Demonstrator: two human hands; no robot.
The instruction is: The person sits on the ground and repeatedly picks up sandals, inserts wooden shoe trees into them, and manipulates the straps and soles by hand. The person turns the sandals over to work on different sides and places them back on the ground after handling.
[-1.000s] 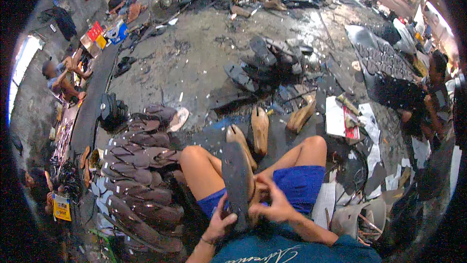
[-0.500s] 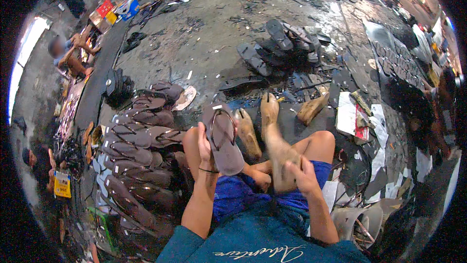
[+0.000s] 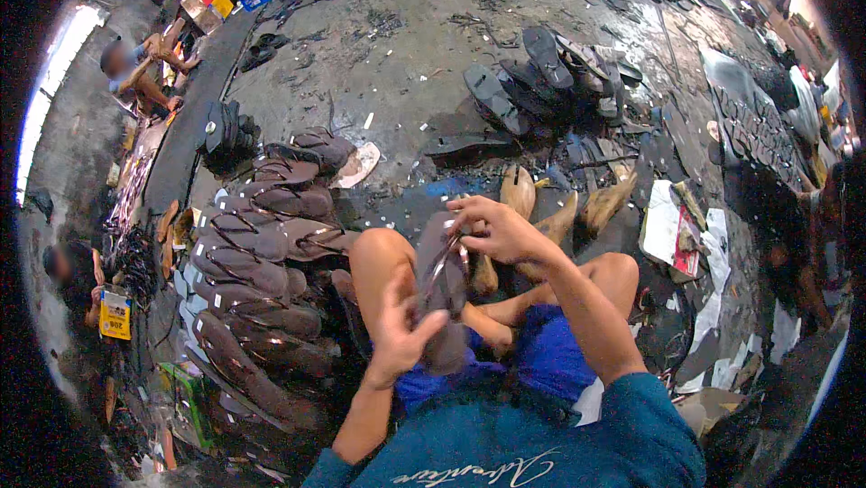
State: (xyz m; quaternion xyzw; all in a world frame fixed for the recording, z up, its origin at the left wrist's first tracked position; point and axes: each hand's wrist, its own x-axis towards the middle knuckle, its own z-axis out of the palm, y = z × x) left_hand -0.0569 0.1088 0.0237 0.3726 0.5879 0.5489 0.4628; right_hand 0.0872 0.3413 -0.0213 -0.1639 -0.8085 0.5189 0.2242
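In front of my lap is a dark brown flip-flop, held upright with glossy straps. My right hand pinches the strap near its toe end, fingers bent and thumb close to the forefinger. Beside the sole's lower left edge is my left hand, slightly blurred, its fingers stretched and the thumb spread across the sole's edge. Beyond my crossed legs lie foot-shaped wooden lasts with slit toes. One last is partly hidden behind the flip-flop and my right hand.
Many finished-looking brown flip-flops lie in overlapping rows at my left. Dark soles are heaped ahead. A wooden piece and a white-and-red box lie at the right. Another person sits at the far left.
My right hand has let go of a wooden last, which now lies with the others, and has moved to the flip-flop's strap. The flip-flop has turned edge-on; my left hand's fingers have spread.
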